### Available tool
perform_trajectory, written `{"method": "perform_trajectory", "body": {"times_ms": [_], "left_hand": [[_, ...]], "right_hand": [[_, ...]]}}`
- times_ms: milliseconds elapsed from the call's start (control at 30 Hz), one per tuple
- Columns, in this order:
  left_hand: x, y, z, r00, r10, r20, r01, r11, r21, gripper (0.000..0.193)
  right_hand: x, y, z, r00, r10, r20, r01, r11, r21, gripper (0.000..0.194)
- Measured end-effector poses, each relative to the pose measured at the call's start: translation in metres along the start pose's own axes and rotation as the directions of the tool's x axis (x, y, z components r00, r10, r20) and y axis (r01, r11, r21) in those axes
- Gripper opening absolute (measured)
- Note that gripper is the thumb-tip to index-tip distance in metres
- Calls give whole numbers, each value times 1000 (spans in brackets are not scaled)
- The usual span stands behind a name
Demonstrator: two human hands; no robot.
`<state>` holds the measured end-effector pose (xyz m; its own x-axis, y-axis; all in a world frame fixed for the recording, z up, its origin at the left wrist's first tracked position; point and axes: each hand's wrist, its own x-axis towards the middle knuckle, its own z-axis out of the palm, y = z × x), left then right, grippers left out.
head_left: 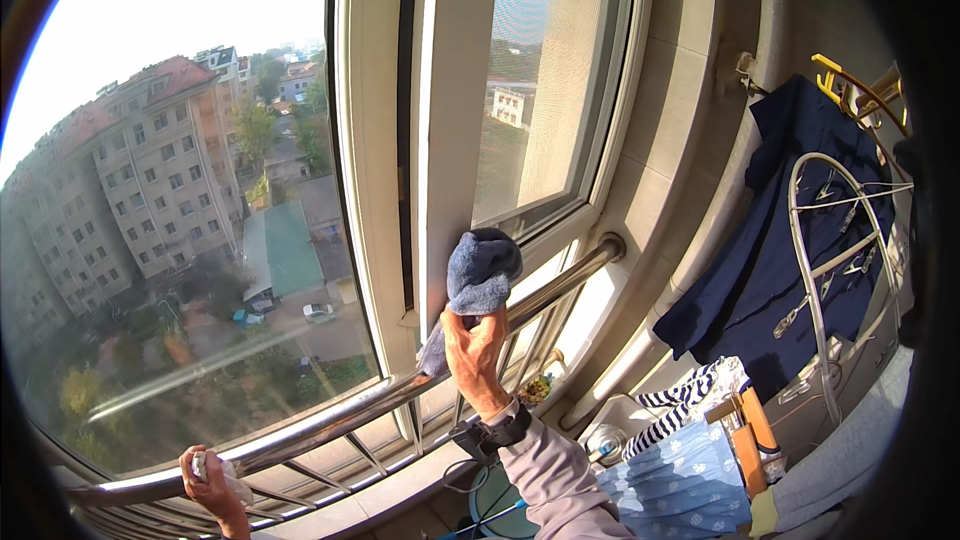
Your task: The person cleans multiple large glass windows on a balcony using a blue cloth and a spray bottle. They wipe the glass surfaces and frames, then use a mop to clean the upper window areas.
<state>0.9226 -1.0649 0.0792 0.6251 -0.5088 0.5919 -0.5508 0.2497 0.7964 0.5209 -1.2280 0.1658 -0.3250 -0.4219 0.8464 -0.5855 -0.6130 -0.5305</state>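
My right hand [478, 356] grips a blue-grey terry cloth [481, 274]. The cloth is bunched against the lower part of the white window frame [452, 127], just above a shiny metal handrail [330, 420]. A hanging end of it drapes beside the rail. Low on the left, my left hand [206, 491] is curled at the same handrail with a crumpled white cloth or tissue [199, 466] in its fingers. Whether its palm presses on the rail cannot be seen. A dark strap with a small device circles my right wrist.
Large window glass [187, 277] fills the left, with buildings outside. Thin metal bars [367, 454] run below the handrail. To the right hang a navy garment [780, 240] and a clip hanger [810, 262]. Lower down are a light-blue patterned cloth [675, 480] and a teal basin [487, 502].
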Motion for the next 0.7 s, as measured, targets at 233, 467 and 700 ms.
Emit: {"method": "perform_trajectory", "body": {"times_ms": [233,467,700], "left_hand": [[2,-3,3,1000,-23,0,23,1000,-13,7],[5,-15,4,1000,-24,-20,24,1000,-2,9],[9,-28,1,998,45,-51,-38,992,120,11]], "right_hand": [[-62,-40,-38,500,127,857,-529,828,186,43],[-7,31,-125,620,480,620,-751,592,293,46],[69,128,-181,825,558,-91,-541,825,164,39]]}}
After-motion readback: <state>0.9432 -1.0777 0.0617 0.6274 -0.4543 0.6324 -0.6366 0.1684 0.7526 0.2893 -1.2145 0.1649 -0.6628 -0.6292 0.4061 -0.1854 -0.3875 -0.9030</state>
